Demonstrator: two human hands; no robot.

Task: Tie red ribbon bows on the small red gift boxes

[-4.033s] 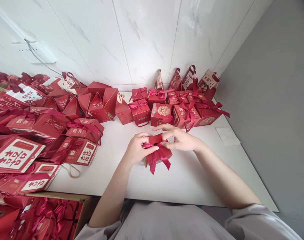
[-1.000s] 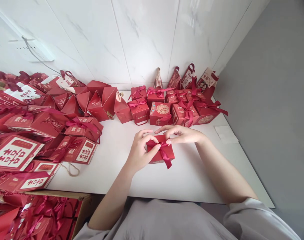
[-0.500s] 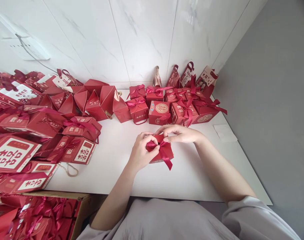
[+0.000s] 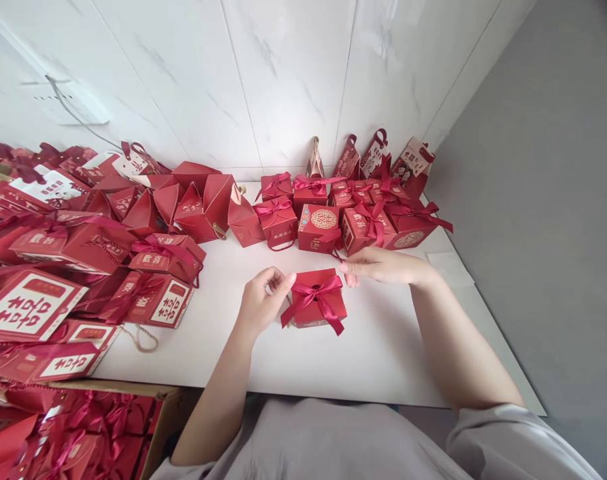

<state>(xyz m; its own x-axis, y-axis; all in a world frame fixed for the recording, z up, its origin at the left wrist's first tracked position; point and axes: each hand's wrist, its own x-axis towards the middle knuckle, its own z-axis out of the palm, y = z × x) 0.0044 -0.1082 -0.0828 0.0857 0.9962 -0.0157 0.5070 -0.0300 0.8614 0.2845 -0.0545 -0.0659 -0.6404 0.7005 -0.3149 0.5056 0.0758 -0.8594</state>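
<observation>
The ribbon bow point(image 4: 317, 293) on the small red box point(image 4: 310, 312), fingered by the 2 hands a moment earlier, is now released with both tails spread, so its tying is judged to be nearly or fully done. The box is set mid-bench point(image 4: 383, 360), between the near edge and the tied boxes point(image 4: 313, 237) towards the far edge. The left hand point(image 4: 266, 297) is held loosely open, its thumb brought to the box's left side; beside the far right corner, whether the right hand's point(image 4: 370, 267) fingertips are pressed together cannot be told.
</observation>
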